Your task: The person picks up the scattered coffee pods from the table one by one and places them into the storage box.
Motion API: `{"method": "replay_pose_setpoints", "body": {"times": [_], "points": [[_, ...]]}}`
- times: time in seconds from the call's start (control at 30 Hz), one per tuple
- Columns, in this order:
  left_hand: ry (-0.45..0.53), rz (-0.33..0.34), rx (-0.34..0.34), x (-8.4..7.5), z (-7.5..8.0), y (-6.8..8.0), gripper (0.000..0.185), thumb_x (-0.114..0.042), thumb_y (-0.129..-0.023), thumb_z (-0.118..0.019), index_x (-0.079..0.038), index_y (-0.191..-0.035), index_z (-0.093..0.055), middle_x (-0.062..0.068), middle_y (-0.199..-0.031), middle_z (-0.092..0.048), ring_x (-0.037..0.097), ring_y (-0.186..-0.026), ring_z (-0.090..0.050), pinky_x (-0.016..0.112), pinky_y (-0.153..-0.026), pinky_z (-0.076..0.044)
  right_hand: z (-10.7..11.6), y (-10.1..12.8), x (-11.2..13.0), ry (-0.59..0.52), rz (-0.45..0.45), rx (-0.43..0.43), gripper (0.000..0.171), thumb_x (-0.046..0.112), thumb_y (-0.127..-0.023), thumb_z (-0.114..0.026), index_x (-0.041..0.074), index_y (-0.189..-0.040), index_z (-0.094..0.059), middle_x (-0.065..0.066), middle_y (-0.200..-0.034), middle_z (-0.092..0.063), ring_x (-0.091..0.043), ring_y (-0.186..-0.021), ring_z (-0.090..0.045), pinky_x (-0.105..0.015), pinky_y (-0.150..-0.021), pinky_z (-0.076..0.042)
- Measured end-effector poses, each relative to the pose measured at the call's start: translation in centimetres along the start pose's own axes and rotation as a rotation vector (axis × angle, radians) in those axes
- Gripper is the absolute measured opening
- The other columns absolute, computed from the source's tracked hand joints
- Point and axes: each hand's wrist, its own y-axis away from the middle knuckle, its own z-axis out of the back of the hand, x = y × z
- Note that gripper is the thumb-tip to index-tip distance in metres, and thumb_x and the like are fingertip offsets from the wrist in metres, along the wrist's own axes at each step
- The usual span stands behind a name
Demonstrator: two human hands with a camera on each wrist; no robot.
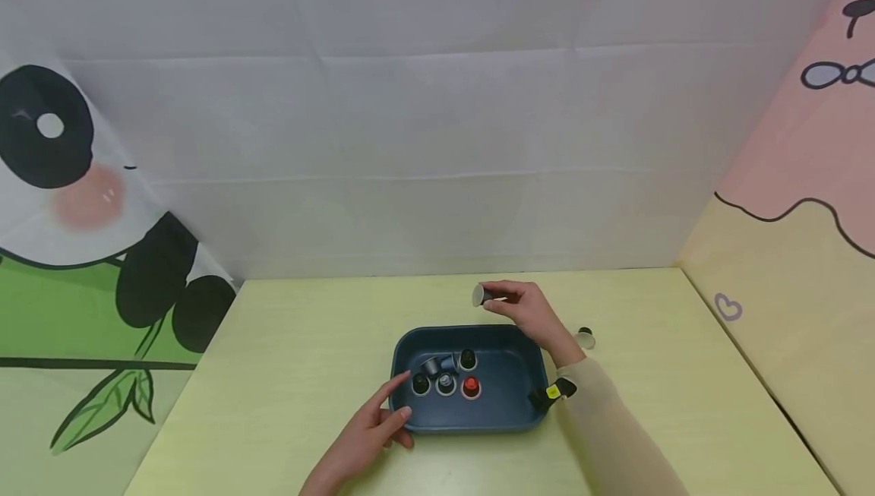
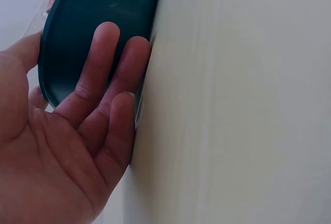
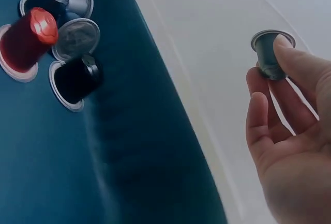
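Note:
Above the far rim of a blue tray (image 1: 509, 397), my right hand (image 1: 528, 310) pinches a small coffee capsule (image 3: 267, 56) between thumb and fingers. In the right wrist view it looks grey-green, with its wide rimmed end up. My left hand (image 1: 365, 431) rests at the tray's left end, thumb and index finger by the rim and the other fingers along the outer wall. Inside the tray, several coffee capsules cluster toward the left: a red capsule (image 1: 471, 387), black ones and silver or bluish ones. Some stand on their rims; others lie tipped.
Right of the tray, partly beside my right forearm, another capsule (image 1: 585, 339) lies on the pale yellow table (image 1: 287, 344). A white backdrop (image 1: 424, 222) rises behind the table, with printed panels at both sides. A black strap with a yellow tag (image 1: 552, 392) hangs at my right wrist.

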Motion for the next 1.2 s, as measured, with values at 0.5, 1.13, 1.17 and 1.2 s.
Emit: {"method": "replay_pose_setpoints", "body": {"times": [0.5, 1.13, 1.17, 1.2], "points": [[0.003, -0.006, 0.002, -0.1, -0.1, 0.0, 0.059, -0.024, -0.105, -0.054, -0.020, -0.158, -0.029, 0.015, -0.075, -0.071, 0.027, -0.075, -0.069, 0.028, -0.065, -0.046, -2.1, -0.5, -2.1, -0.097, -0.015, 0.225, 0.035, 0.001, -0.089, -0.074, -0.003, -0.123, -0.068, -0.016, -0.118, -0.069, -0.031, -0.107, -0.066, -0.030, -0.084, -0.054], [0.011, -0.005, 0.006, -0.1, -0.1, 0.0, 0.059, -0.024, -0.104, -0.056, -0.021, -0.157, -0.030, 0.015, -0.075, -0.071, 0.027, -0.074, -0.068, 0.028, -0.066, -0.046, -2.8, -0.2, -2.8, 0.078, -0.089, 0.609, 0.029, 0.003, -0.084, -0.079, 0.006, -0.112, -0.076, -0.002, -0.102, -0.074, -0.015, -0.091, -0.069, -0.030, -0.079, -0.054], [0.010, -0.005, 0.004, -0.1, -0.1, 0.0, 0.059, -0.024, -0.104, -0.056, -0.021, -0.157, -0.030, 0.015, -0.075, -0.071, 0.027, -0.074, -0.067, 0.028, -0.066, -0.046, -2.9, -0.2, -2.8, 0.093, -0.091, 0.610, 0.029, 0.004, -0.083, -0.079, 0.007, -0.112, -0.077, -0.001, -0.103, -0.074, -0.015, -0.091, -0.069, -0.030, -0.079, -0.054], [0.007, -0.005, 0.003, 0.0, 0.0, -0.1, 0.059, -0.025, -0.104, -0.056, -0.021, -0.157, -0.030, 0.015, -0.075, -0.071, 0.027, -0.074, -0.067, 0.028, -0.066, -0.046, -2.9, -0.2, -2.8, 0.106, -0.090, 0.610, 0.029, 0.004, -0.083, -0.080, 0.008, -0.112, -0.077, 0.000, -0.103, -0.074, -0.015, -0.091, -0.069, -0.030, -0.079, -0.054]]}}
